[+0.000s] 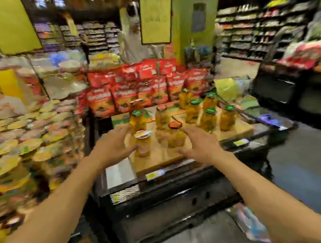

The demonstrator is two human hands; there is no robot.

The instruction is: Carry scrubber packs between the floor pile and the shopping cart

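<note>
Both spread-fingered, holding nothing: left hand (113, 144) beside white-lidded jar (143, 144), right hand (200, 143) beside red-lidded jar (175, 135), on near wooden board (156, 161).

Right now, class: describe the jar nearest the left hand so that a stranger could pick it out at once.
Find the wooden board on the dark display stand, in front of the red snack bags. Between the left hand and right hand stand two near jars. The wanted jar is the left one: its lid is pale and multicoloured, whereas the neighbouring jar has a red lid and those behind mostly green.

A wooden board (159, 159) on the black display stand (174, 205) carries yellow-filled jars (208, 119).
</note>
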